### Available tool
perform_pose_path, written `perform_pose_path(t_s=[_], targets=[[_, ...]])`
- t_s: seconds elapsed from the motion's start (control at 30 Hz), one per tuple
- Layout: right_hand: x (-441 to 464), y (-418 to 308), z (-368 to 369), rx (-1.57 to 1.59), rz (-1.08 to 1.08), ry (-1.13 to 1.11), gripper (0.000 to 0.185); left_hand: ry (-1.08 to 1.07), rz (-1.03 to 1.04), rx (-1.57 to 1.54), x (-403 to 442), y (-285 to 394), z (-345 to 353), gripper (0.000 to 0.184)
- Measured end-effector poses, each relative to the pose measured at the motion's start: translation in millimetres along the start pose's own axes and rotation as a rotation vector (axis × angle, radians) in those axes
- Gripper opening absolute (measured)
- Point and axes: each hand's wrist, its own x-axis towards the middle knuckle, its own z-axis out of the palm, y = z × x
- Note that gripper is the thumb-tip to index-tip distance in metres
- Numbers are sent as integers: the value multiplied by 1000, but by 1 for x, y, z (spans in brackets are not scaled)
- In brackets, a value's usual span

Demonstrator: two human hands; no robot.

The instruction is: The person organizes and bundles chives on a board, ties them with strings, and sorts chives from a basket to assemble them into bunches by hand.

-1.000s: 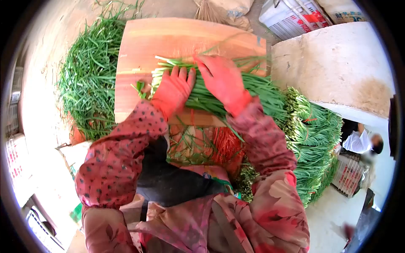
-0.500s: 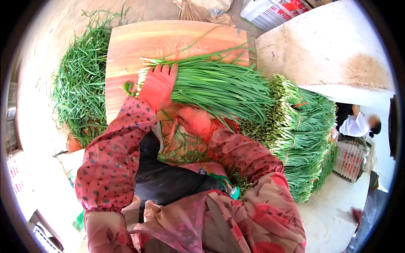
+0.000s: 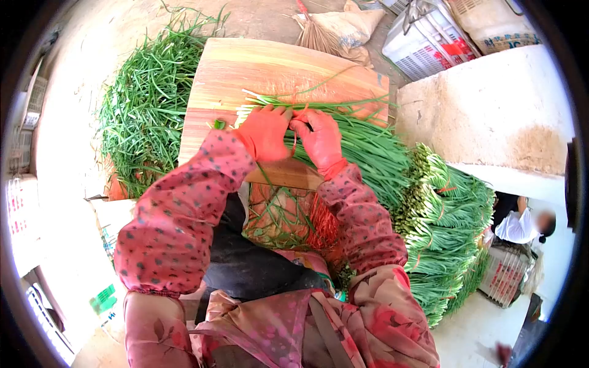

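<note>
A bunch of garlic chives (image 3: 374, 142) lies across the wooden board (image 3: 245, 64), its pale cut ends to the left. My left hand (image 3: 267, 132), in an orange-red glove, is closed over the bunch near those ends. Just beside it, my right hand (image 3: 320, 140), gloved the same way, pinches a thin red tie (image 3: 295, 142) that passes around the chives. The fingertips of both hands nearly meet on top of the bunch. My palms hide the part of the chives under them.
A loose heap of green leaves (image 3: 150, 101) lies left of the board. Tied chive bundles (image 3: 451, 230) are stacked at right, below a pale ledge (image 3: 485, 113). Red ties (image 3: 322, 224) lie by my lap. A broom (image 3: 319, 37) and crates (image 3: 429, 46) stand behind; a person (image 3: 518, 227) is at far right.
My right hand has come up from below the board's near edge onto the chives with a red tie. My left hand's spread fingers have drawn in. The view has shifted slightly.
</note>
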Motion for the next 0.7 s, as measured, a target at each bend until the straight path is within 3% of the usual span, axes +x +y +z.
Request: perform_pose_path(t_s=[0.03, 0.07, 0.1, 0.17, 0.23, 0.33, 0.47, 0.53, 0.7], targets=[[0, 2, 1, 0, 159, -19, 13, -73, -37, -250, 6, -4, -6, 64], [1, 6, 1, 50, 215, -25, 18, 345, -24, -355, 16, -20, 18, 34], [2, 6, 0, 52, 216, -25, 18, 344, -25, -354, 29, -28, 20, 34], [7, 2, -5, 139, 366, -134, 21, 387, -250, -463, 60, -48, 17, 35], [10, 7, -3, 161, 413, -165, 22, 425, -242, -336, 85, -58, 33, 33], [6, 10, 2, 243, 483, -158, 25, 199, -408, -27, 104, -48, 39, 32], [0, 17, 5, 248, 453, -115, 24, 106, -447, -38, 114, -41, 46, 29], [1, 14, 5, 218, 447, -102, 24, 69, -304, 24, 112, -40, 49, 27], [-2, 17, 7, 220, 409, -89, 26, 182, -380, -94, 111, -37, 59, 23]])
